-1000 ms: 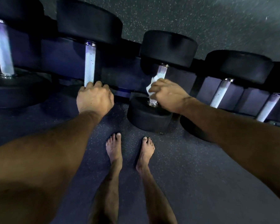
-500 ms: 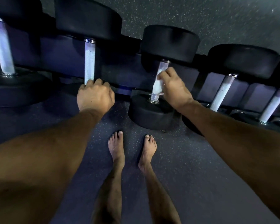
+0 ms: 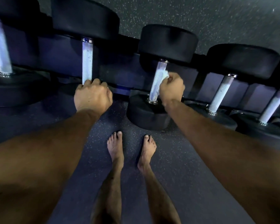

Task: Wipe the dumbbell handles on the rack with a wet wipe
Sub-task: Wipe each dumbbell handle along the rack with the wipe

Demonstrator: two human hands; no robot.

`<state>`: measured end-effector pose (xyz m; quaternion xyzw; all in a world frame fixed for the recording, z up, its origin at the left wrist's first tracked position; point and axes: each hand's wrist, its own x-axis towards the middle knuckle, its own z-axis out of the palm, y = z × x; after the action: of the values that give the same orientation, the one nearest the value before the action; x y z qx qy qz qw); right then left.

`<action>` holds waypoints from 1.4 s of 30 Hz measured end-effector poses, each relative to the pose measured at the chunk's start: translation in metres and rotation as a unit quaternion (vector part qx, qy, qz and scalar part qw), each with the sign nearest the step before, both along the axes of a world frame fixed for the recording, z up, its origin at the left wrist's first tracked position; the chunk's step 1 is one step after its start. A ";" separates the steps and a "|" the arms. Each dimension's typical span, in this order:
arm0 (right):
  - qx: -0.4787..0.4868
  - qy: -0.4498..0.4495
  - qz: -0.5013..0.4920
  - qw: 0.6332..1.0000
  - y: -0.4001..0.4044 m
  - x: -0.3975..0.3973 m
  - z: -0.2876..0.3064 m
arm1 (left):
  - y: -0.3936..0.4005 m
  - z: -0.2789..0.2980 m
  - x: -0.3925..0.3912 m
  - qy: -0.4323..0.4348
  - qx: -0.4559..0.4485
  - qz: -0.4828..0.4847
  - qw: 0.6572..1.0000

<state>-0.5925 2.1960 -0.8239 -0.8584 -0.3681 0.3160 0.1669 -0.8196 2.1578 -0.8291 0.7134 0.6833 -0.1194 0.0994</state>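
Right hand (image 3: 171,88) clamps the wet wipe (image 3: 164,75) against the middle dumbbell handle (image 3: 157,81); left hand (image 3: 93,96) grips the neighbouring handle (image 3: 87,62) beside it.

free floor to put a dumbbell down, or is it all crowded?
Bare floor lies right of the feet, below the right arm. Crowded along the rack: left hand and right hand with wet wipe occupy handles.

Knurled, matt metal handles (image 3: 158,81) with glossy chrome collars (image 3: 152,101); matt black rubbery heads (image 3: 167,42); crumpled white cloth-like wipe (image 3: 164,74); speckled, rough rubber floor (image 3: 176,167)
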 end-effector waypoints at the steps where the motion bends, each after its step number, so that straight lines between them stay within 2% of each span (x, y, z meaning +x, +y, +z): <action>1: 0.000 0.014 -0.014 1.000 0.011 -0.001 0.000 | 0.000 0.000 0.000 0.000 -0.001 0.000 1.000; 4: -0.031 0.090 -0.049 0.994 0.023 -0.002 -0.003 | 0.001 -0.001 0.000 -0.002 -0.001 0.000 1.000; 8: -0.100 0.217 -0.024 0.971 -0.006 0.013 -0.027 | 0.000 -0.002 0.001 0.004 0.004 0.003 1.000; 10: -0.114 0.301 -0.064 0.944 0.000 0.011 -0.005 | -0.001 -0.003 0.001 0.003 0.009 -0.001 1.000; 14: -0.062 0.364 -0.205 0.906 0.037 0.012 0.001 | -0.001 -0.004 0.001 0.007 0.010 -0.006 1.000; 16: -0.053 0.353 -0.220 0.908 0.042 0.012 -0.003 | -0.001 -0.004 0.002 0.010 0.011 -0.007 1.000; 22: -0.122 0.279 -0.045 0.951 -0.007 0.014 -0.018 | -0.001 -0.004 0.001 0.000 0.008 0.000 1.000; 27: -0.137 0.125 0.032 0.982 -0.014 0.009 -0.011 | -0.002 -0.005 0.000 -0.008 0.010 -0.001 1.000; 31: -0.113 0.028 0.031 0.993 -0.017 0.007 0.004 | -0.004 -0.004 -0.003 -0.008 0.018 -0.014 1.000; 35: -0.073 0.048 0.040 0.995 -0.031 -0.010 0.020 | -0.003 0.003 -0.008 -0.027 0.008 -0.022 0.999; 40: -0.023 0.107 0.062 0.992 -0.046 -0.060 0.036 | -0.003 0.020 -0.039 -0.218 -0.031 -0.015 0.975; 42: -0.020 0.135 0.051 0.989 -0.047 -0.087 0.035 | -0.004 0.025 -0.069 -0.226 -0.013 -0.004 0.974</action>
<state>-0.6792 2.1485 -0.7891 -0.7912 -0.3791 0.4444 0.1811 -0.8889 2.1534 -0.8036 0.7235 0.6384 0.0356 0.2601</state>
